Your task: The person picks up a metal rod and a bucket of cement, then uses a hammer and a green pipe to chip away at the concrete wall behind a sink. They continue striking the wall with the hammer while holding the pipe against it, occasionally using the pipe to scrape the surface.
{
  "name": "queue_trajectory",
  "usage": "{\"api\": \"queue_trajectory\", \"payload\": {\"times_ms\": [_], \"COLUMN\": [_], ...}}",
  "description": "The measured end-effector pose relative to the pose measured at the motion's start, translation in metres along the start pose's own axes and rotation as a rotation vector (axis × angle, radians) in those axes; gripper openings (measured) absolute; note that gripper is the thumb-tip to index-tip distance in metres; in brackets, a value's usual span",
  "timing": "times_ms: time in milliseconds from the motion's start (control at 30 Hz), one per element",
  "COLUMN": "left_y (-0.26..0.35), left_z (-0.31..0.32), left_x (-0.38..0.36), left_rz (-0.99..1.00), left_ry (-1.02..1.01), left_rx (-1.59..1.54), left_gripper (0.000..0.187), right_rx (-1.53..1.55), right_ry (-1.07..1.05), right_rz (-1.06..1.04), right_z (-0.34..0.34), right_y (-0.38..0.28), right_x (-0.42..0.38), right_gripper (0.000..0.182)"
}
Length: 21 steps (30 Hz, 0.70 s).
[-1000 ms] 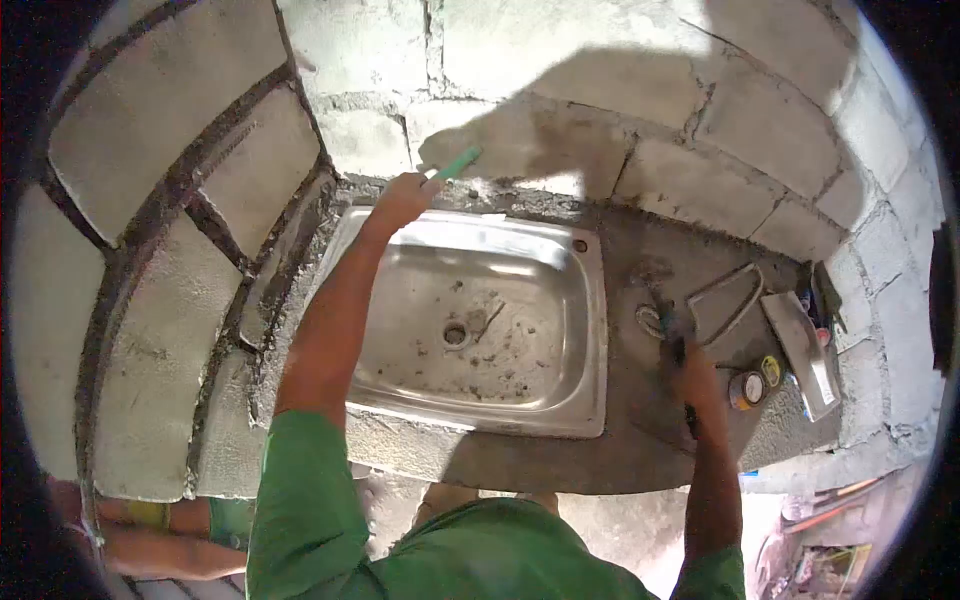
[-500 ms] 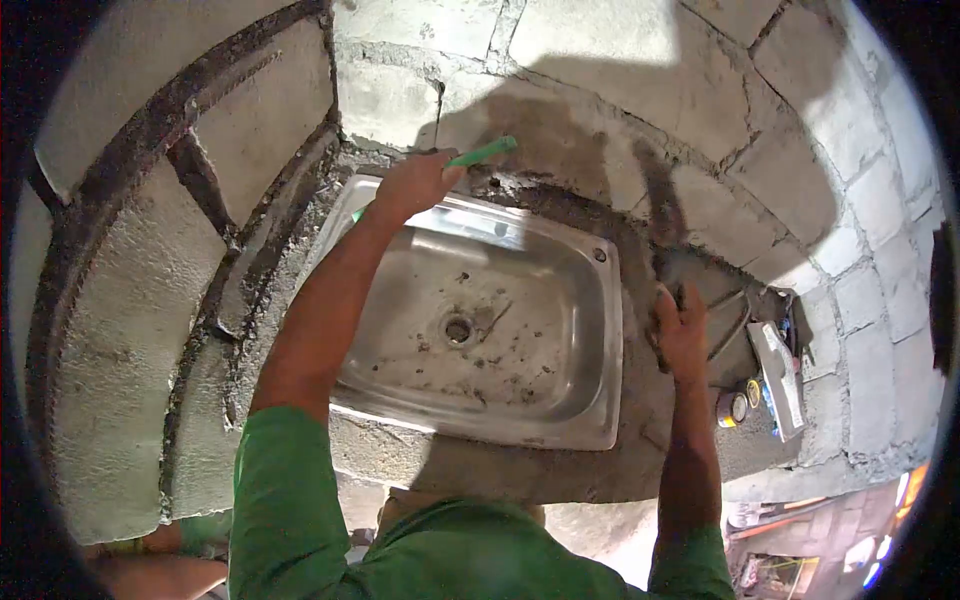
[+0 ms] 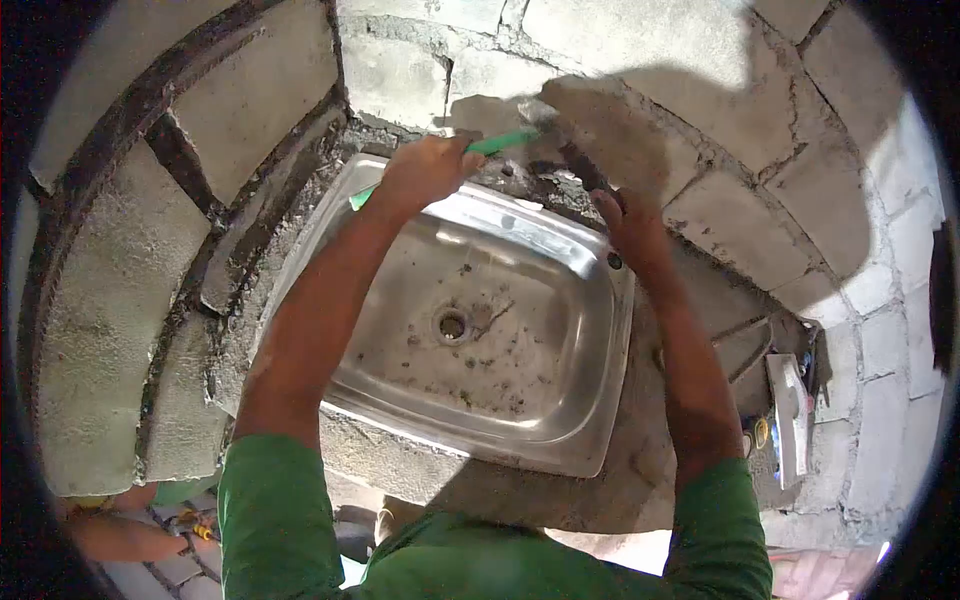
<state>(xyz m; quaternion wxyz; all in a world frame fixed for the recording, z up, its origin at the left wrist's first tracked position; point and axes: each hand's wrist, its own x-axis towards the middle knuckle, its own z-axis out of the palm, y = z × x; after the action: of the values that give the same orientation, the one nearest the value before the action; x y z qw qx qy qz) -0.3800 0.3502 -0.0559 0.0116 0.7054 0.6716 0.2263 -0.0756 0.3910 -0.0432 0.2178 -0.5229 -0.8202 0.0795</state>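
A stainless steel sink (image 3: 590, 440) is set into a rough cement counter, with dark debris around its drain. My left hand (image 3: 428, 172) is closed round a green handle (image 3: 505, 141) above the sink's back left rim; the handle's far end, near the block wall, is blurred. Behind the back right corner of the sink, my right hand (image 3: 628, 228) grips a dark, narrow tool (image 3: 583, 166) that points up and left toward the green tool's end.
Concrete block walls (image 3: 730, 225) rise behind and at the left (image 3: 130, 290). A white box-like item (image 3: 790, 415) and a small round container (image 3: 762, 433) stand on the counter at the right. Another person's arm (image 3: 125, 538) shows at the lower left.
My right hand has moved up and left from the counter beside the sink to its back right corner. My left hand has shifted slightly right, and the view has tilted.
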Motion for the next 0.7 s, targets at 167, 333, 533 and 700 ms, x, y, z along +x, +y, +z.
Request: {"api": "queue_trajectory", "payload": {"times_ms": [167, 333, 533, 700], "left_y": [0.000, 0.010, 0.000, 0.000], "left_z": [0.014, 0.018, 0.028, 0.029], "left_x": [-0.003, -0.002, -0.001, 0.001], "left_rz": [-0.064, -0.077, -0.018, 0.002], "left_ry": [0.016, 0.021, 0.095, 0.119], "left_rx": [0.008, 0.038, 0.034, 0.014], "left_gripper": [0.037, 0.037, 0.038, 0.041], "right_rx": [0.229, -0.213, 0.230, -0.128], "right_ry": [0.112, 0.129, 0.207, -0.089], "right_rz": [-0.139, -0.222, -0.257, 0.018], "right_z": [-0.001, 0.007, 0.000, 0.001], "right_y": [0.013, 0.042, 0.047, 0.042], "right_x": [-0.017, 0.012, -0.005, 0.021], "right_gripper": [0.041, 0.042, 0.050, 0.051]}}
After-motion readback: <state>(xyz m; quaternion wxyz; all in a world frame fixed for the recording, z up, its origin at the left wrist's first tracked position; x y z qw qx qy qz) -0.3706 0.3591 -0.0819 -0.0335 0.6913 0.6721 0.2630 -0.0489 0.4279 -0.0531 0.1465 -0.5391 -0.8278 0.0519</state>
